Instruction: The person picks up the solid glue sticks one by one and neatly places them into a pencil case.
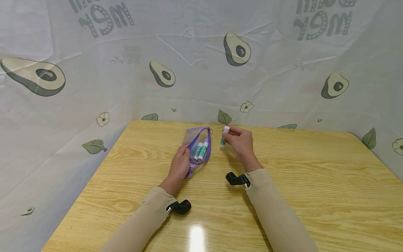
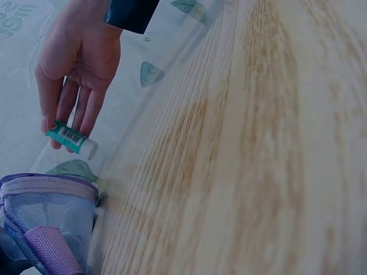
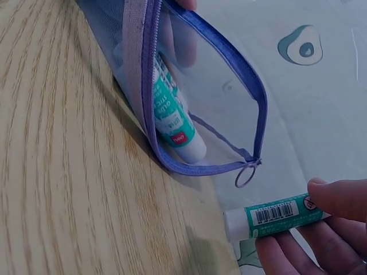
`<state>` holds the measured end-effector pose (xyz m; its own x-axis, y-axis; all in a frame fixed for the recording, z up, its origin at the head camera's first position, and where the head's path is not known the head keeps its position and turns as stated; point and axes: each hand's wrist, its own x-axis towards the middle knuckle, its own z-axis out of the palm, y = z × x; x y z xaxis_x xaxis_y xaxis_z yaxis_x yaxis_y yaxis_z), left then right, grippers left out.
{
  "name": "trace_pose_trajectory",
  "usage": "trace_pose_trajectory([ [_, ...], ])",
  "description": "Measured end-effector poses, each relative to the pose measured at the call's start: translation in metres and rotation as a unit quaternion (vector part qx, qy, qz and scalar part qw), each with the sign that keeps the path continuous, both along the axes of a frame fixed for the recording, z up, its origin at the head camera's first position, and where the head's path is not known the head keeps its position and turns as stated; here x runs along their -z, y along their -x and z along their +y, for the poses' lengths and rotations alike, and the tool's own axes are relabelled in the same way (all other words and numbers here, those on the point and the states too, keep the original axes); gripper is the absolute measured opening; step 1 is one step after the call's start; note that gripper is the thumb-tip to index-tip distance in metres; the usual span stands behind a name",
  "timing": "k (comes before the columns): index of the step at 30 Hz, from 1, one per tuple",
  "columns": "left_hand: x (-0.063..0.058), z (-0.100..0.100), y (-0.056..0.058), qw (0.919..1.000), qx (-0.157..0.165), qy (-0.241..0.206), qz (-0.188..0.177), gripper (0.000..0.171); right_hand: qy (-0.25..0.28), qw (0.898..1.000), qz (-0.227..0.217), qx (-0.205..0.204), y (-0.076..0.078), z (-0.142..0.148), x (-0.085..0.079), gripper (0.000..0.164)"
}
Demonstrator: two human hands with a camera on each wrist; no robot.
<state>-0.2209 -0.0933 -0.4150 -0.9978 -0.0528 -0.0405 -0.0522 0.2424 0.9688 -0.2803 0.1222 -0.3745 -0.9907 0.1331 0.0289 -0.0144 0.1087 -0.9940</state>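
A mesh zip pouch (image 1: 192, 134) with purple trim gapes unzipped on the wooden table. My left hand (image 1: 181, 163) grips its left edge, fingers behind and thumb in front. Two white-and-green glue sticks (image 3: 174, 117) lie inside the pouch, side by side in the head view. Just right of the pouch mouth, my right hand (image 1: 241, 140) pinches another glue stick (image 3: 278, 216) between thumb and fingers, held above the table. That stick's barcode label faces the right wrist camera. A ring pull (image 3: 247, 175) hangs at the zip's end.
The wooden table (image 1: 302, 182) runs up to a hanging sheet (image 1: 201, 70) printed with avocados and leaves, close behind the pouch. A black wrist mount (image 1: 179, 207) sits on the left sleeve, and another black mount (image 1: 237, 179) on the right.
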Motion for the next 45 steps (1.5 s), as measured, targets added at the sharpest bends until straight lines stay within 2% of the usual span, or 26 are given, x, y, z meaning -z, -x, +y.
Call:
trace_pose_trajectory([
  [12, 0.003, 0.0, 0.003, 1.0, 0.002, -0.005, -0.005, 0.052, -0.002, 1.0, 0.017, -0.012, 0.001, -0.014, 0.0, 0.043],
  [20, 0.001, 0.0, 0.002, 1.0, -0.005, 0.0, 0.005, 0.051, 0.016, 1.0, -0.001, -0.017, 0.0, -0.025, 0.001, 0.041],
  [29, 0.0, 0.0, 0.002, 1.0, -0.006, 0.002, -0.003, 0.052, 0.038, 0.999, -0.013, -0.03, -0.001, -0.033, 0.005, 0.042],
  [45, 0.001, -0.001, 0.002, 1.0, 0.001, -0.004, -0.006, 0.052, 0.027, 0.998, -0.04, -0.043, -0.001, -0.042, 0.014, 0.039],
])
